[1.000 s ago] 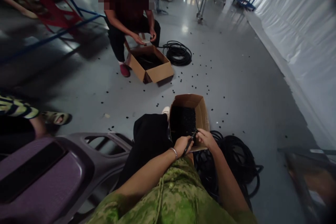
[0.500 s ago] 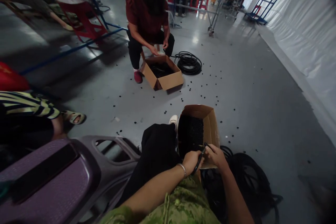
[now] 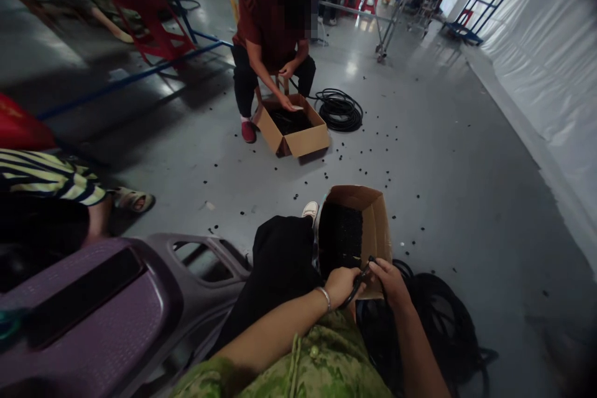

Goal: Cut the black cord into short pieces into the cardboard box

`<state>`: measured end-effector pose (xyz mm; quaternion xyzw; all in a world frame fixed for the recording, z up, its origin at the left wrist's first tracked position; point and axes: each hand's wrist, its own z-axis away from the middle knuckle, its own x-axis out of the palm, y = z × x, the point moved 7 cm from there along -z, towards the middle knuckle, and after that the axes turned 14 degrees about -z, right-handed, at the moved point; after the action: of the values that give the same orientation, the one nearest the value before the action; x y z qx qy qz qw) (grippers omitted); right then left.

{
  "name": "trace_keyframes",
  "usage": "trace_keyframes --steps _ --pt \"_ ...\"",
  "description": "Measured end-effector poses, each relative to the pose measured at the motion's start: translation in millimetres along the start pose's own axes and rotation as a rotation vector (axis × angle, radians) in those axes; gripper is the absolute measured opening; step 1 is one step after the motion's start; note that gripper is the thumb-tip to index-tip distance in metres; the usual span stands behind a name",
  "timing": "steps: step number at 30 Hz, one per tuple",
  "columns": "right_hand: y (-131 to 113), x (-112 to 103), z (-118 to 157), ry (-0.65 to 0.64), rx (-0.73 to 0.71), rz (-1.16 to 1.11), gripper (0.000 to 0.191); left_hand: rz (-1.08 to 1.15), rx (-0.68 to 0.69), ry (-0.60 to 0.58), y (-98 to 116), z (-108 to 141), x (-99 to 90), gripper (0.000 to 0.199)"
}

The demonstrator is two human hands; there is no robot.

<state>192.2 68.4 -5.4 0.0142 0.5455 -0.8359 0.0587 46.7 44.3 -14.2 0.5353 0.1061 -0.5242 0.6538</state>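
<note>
My left hand [image 3: 344, 286], with a bracelet at the wrist, is closed around a slim dark tool with a curved handle [image 3: 358, 289]; its exact kind is hard to make out. Close beside it, the fingers of my right hand [image 3: 389, 278] pinch a black cord [image 3: 372, 259], its end by the tool. Both hands are over the near edge of an open cardboard box [image 3: 377, 224]. A mass of small black pieces [image 3: 342, 230] lies inside. Coiled black cord [image 3: 443, 317] rests on the floor to the right of my right forearm.
Ahead, a seated person [image 3: 268, 18] has both hands over another cardboard box [image 3: 308, 142], beside a black cord coil [image 3: 338, 111]. A purple stool [image 3: 153, 298] with a dark flat object [image 3: 88, 295] stands at my left. Small black bits dot the grey floor [image 3: 443, 155].
My hands stay close together over the box, with only slight finger movement. The person ahead has lowered one hand into their box. The view has shifted slightly.
</note>
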Motion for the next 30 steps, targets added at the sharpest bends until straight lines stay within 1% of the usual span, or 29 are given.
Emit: trace_keyframes --steps 5,9,14,19,26,30 --pt "-1 2 3 0.04 -0.008 -0.045 0.055 0.037 -0.002 -0.022 -1 0 0.2 0.035" --pt "8 2 5 0.057 0.007 -0.076 0.057 0.009 -0.002 -0.055 -1 1 1.6 0.035" --pt "19 1 5 0.066 0.015 -0.122 0.057 -0.01 0.012 -0.056 0 0 2.3 0.034" --pt "31 -3 4 0.111 0.057 -0.16 0.057 -0.029 0.027 -0.068 0 0 3.7 0.036" --pt "31 -4 6 0.095 0.026 -0.165 0.053 -0.039 0.088 -0.047 1 0 6.0 0.037" --pt "31 -7 8 0.114 0.046 -0.176 0.051 -0.052 0.085 -0.075 1 -1 9.7 0.038"
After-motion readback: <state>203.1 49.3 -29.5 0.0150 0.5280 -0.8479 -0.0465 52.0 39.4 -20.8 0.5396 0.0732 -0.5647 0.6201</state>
